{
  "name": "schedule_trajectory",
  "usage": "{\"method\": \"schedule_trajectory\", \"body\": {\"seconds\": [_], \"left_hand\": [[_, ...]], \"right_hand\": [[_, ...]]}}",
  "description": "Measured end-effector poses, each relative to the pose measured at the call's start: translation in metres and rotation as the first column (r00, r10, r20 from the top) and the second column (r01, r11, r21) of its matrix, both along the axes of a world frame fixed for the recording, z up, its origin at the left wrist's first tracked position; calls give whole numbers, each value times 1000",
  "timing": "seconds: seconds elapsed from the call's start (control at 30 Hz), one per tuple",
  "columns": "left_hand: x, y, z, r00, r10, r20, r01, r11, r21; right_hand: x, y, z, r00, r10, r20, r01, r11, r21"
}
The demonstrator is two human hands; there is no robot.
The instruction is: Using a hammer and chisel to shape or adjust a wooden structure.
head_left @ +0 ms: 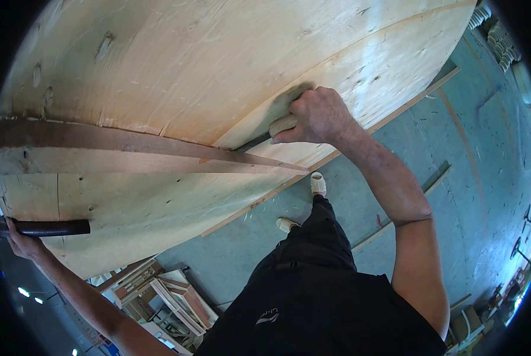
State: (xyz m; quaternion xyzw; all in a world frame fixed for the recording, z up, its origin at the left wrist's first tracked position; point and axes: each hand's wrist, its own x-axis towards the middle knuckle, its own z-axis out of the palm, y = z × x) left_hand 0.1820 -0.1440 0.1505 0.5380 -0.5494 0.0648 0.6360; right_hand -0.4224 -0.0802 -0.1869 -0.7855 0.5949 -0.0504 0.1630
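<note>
My right hand (322, 115) is closed around the round wooden handle of a chisel (283, 124). Its dark, narrow blade slants down to the left, and the tip meets the joint between a long wooden beam (117, 157) and a large plywood panel (188, 65). At the far left, my left hand (23, 240) grips a tool with a thick black handle (63, 228). This handle points right, in front of the panel's lower part; the tool's other end is lost in the dark rim.
A wooden strip (265, 199) runs along the panel's edge by the floor (396, 178). My feet in light shoes (318, 184) stand close to it. Loose battens (437, 180) lie on the floor at right. Wooden frames (179, 296) are stacked at lower left.
</note>
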Motion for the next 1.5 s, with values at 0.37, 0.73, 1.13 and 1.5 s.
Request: {"method": "schedule_trajectory", "body": {"seconds": [0.37,0.73,1.13,1.5], "left_hand": [[18,-2,-5,992,-28,126,26,999,20],[9,-2,-6,997,-63,54,62,998,15],[-74,40,-33,957,-99,273,102,995,2],[-290,162,-260,522,-810,-269,805,363,469]], "right_hand": [[-9,41,-75,906,-119,407,158,985,-63],[-10,29,-48,994,-105,31,106,994,-6],[-3,22,-45,964,-187,190,183,982,39],[-10,28,-88,776,-218,591,316,947,-65]]}}
